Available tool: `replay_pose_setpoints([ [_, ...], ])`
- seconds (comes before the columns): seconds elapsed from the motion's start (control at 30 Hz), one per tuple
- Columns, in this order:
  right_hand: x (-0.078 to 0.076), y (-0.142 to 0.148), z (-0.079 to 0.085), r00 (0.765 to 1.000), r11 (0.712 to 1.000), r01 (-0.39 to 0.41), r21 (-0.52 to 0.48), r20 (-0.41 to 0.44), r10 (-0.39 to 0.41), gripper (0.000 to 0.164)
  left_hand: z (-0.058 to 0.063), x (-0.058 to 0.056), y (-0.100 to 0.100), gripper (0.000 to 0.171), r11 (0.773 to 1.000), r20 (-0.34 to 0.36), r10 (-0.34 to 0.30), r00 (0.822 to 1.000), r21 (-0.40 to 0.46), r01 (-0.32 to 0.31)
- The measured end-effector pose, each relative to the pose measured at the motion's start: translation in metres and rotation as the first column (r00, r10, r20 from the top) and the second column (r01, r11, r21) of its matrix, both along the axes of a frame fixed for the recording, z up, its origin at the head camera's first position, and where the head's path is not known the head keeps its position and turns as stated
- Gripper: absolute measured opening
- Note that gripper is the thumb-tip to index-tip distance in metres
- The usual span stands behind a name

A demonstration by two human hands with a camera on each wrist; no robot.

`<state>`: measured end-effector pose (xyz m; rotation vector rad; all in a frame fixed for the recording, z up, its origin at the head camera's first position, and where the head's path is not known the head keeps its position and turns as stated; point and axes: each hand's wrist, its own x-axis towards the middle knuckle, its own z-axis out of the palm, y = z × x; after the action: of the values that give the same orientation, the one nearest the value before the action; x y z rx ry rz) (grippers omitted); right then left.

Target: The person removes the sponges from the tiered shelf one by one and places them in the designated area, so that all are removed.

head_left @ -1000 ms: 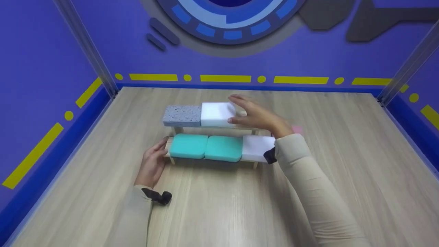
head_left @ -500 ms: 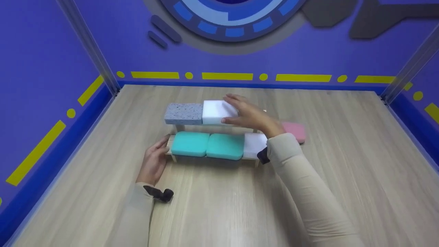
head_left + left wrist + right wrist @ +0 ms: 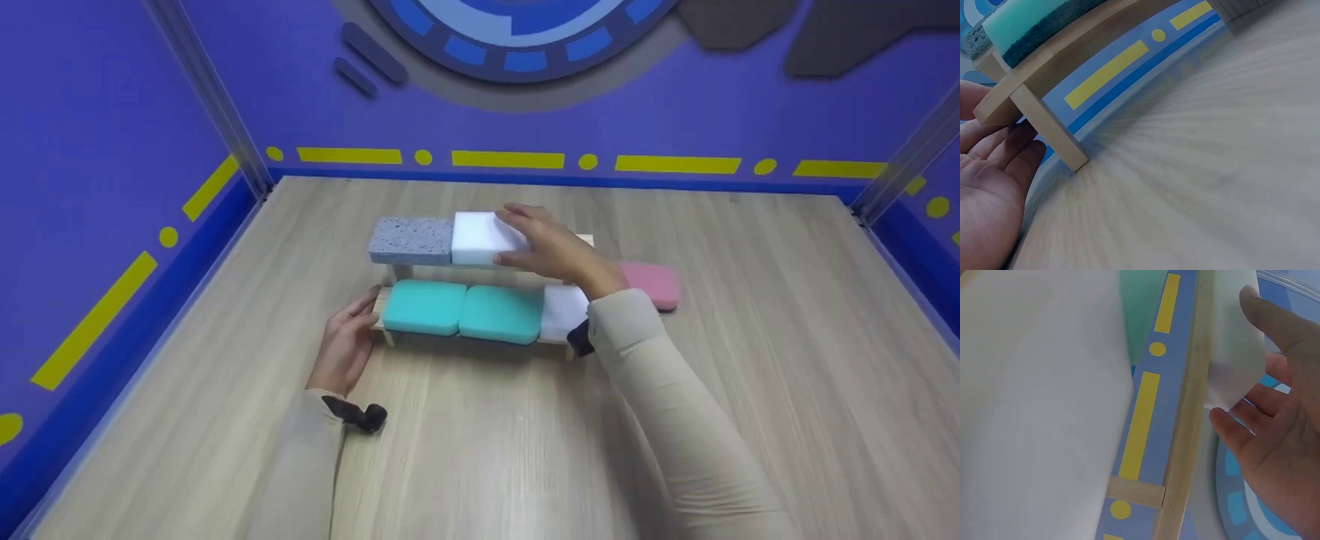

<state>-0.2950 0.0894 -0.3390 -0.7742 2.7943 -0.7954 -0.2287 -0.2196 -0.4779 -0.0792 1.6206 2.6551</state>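
Observation:
A two-tier wooden rack (image 3: 1053, 70) carries a row of sponges. My left hand (image 3: 345, 343) grips the left end of its lower tier, thumb above and fingers beneath. On the upper tier, a white sponge (image 3: 477, 237) sits against a speckled grey sponge (image 3: 410, 241). My right hand (image 3: 561, 253) holds the white sponge at its right part, thumb on the near side and fingers behind. Two teal sponges (image 3: 424, 307) with dark scouring undersides lie side by side on the lower tier. Beside them is another white sponge (image 3: 559, 309), partly hidden by my right wrist.
A pink sponge (image 3: 654, 285) lies to the right of the rack, partly behind my right arm. The wood-grain table (image 3: 465, 450) is enclosed by blue panels (image 3: 525, 131) with yellow markings at the back and both sides.
My right hand has shifted slightly left onto the white sponge, and more of the pink sponge shows. The head view has drifted a little. My left hand keeps its hold on the rack.

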Motion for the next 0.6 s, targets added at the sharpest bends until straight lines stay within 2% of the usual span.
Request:
replay_pose_setpoints([
  [0.33, 0.0010, 0.0006, -0.0018, 0.999, 0.999, -0.038, -0.008, -0.030, 0.038, 0.067, 0.0003, 0.0001, -0.0001, 0.058, 1.000, 0.014, 0.013, 1.000, 0.006, -0.013],
  [0.6, 0.0024, 0.0031, -0.0011, 0.997, 0.997, -0.059, -0.042, -0.052, 0.057, 0.065, 0.0003, -0.0012, -0.0001, 0.058, 1.000, 0.012, -0.006, 1.000, -0.002, 0.006],
])
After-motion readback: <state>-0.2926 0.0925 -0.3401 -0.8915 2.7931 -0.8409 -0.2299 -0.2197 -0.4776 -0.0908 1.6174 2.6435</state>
